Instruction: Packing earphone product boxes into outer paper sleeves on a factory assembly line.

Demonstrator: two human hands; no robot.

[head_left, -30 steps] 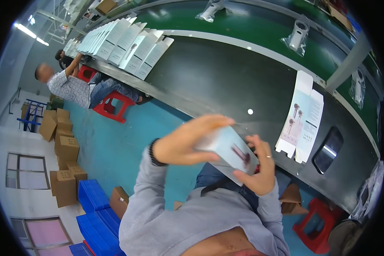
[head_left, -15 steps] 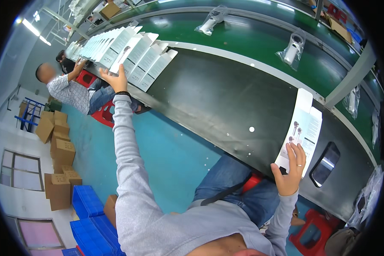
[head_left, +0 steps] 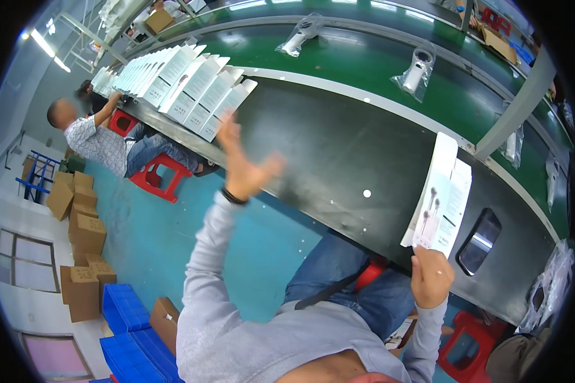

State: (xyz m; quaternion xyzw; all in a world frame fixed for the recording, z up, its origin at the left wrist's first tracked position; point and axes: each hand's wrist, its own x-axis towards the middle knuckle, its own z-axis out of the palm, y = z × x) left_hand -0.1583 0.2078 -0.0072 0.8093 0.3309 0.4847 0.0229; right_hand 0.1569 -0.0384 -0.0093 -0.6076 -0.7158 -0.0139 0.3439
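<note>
My left hand [head_left: 243,163] is raised with fingers spread, holding nothing, just short of a row of white boxes [head_left: 191,86] lying side by side on the dark worktable [head_left: 338,153]. My right hand [head_left: 431,276] touches the near edge of a stack of white printed leaflets [head_left: 442,195] at the table's near edge, fingers curled at the lowest sheet.
A green conveyor belt [head_left: 364,60] behind the table carries bagged white items [head_left: 416,71]. A dark phone [head_left: 479,241] lies right of the leaflets. A seated person [head_left: 102,143] works at the left on a red stool. Cardboard boxes [head_left: 83,255] and blue crates [head_left: 128,319] stand on the floor.
A second ago both hands held a white box near my body. My left hand then reached out to the box row and has now pulled back empty. My right hand stays at the leaflets.
</note>
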